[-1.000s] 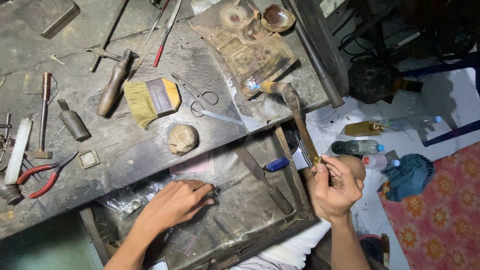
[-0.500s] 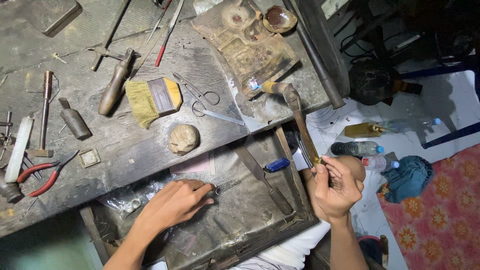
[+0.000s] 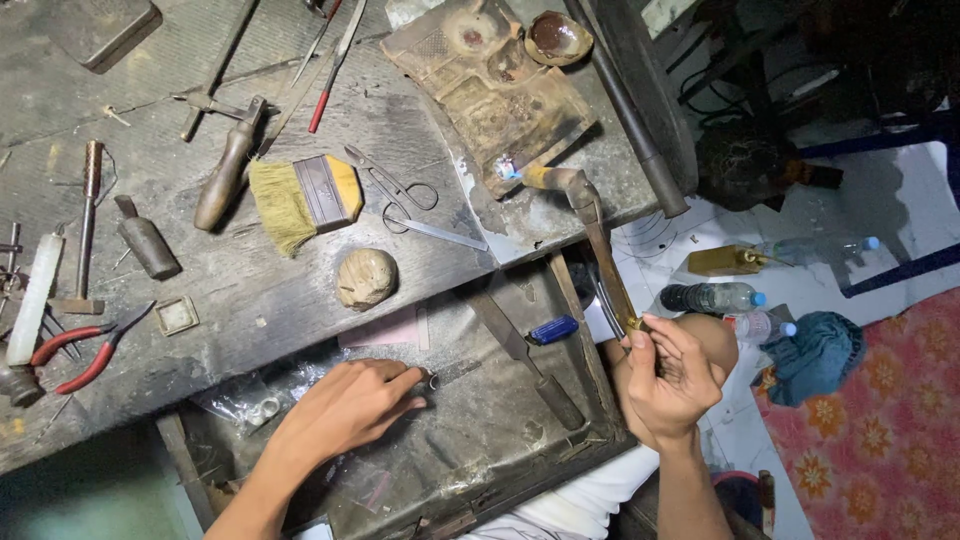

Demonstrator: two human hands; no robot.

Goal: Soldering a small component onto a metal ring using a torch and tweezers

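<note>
My left hand rests palm down in the open drawer under the workbench, its fingertips touching a small dark ring-like piece. My right hand is raised at the drawer's right edge, thumb and fingers pinched on a tiny yellowish piece next to the lower end of a torch that hangs off the bench. A small flame glows at the torch tip beside a scorched soldering block.
On the worn bench lie a yellow brush, scissors, a round stone-like lump, red-handled pliers, a hammer and files. A file and a blue-handled tool lie in the drawer. Bottles stand on the floor.
My left hand has slid slightly right along the drawer bottom toward the small ring-like piece. The right hand stays pinched in place.
</note>
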